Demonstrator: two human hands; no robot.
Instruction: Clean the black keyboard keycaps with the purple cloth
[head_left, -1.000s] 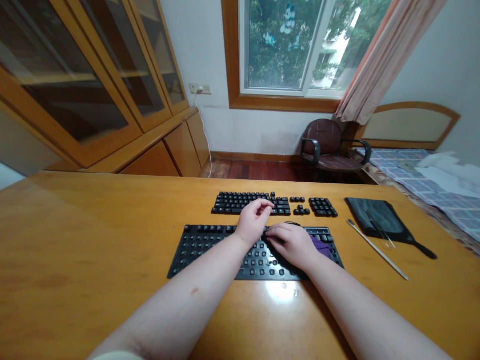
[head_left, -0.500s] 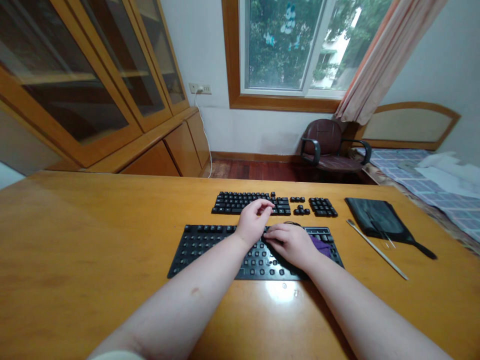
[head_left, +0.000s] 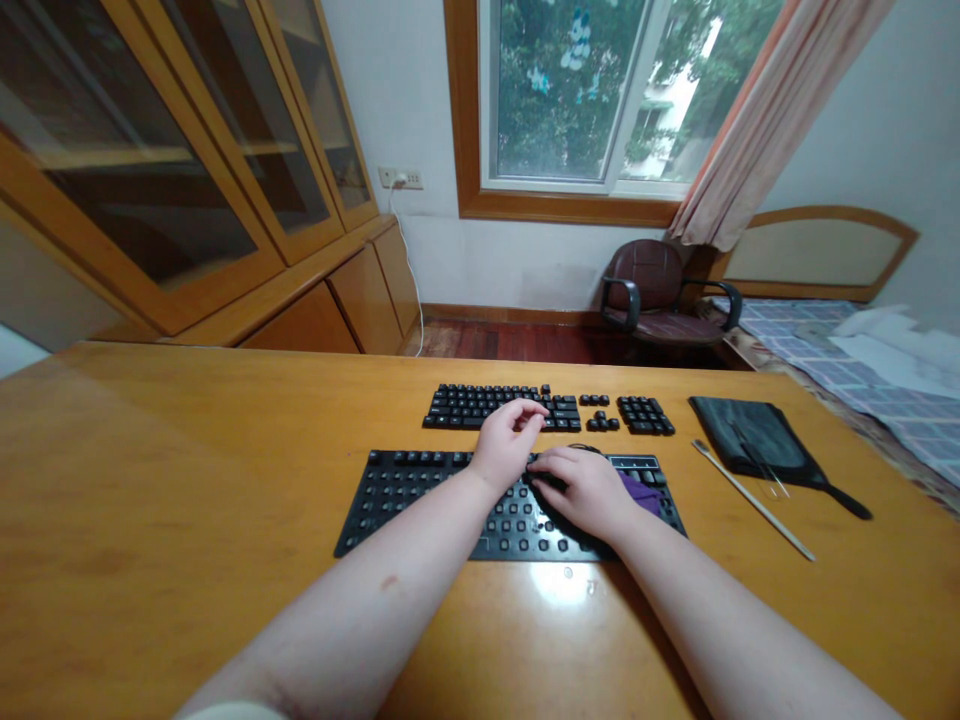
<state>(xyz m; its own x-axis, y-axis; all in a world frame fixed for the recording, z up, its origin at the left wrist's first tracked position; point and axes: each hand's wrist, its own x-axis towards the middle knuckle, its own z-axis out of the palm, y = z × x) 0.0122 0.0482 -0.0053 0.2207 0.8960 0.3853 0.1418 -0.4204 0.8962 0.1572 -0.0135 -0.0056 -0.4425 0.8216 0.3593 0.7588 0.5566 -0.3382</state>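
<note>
Desk: a wooden desk [head_left: 150,480] carries all the things, and they stand in a line across its far half.
Keyboard: a black keyboard [head_left: 409,510] lies before the person, most keycaps seem to be off.
Keycaps: black keycaps [head_left: 495,407] lie just behind it, probably in rows to keep their order.
Beside: a black pouch [head_left: 739,435] and a thin metal rod [head_left: 750,497] lie to the right.
Left hand: the left hand [head_left: 506,450] curves over the keyboard's back edge, fingers near the keycaps; grip is half closed, pinching cannot be told.
Right hand: the right hand [head_left: 581,490] lies on the keyboard and hides its middle; grip is curved down, also cannot tell.
Cloth: a purple cloth [head_left: 641,495] lies on the keyboard, touching this hand.

An office chair [head_left: 643,285] stands beside what seems a bed [head_left: 795,325].
</note>
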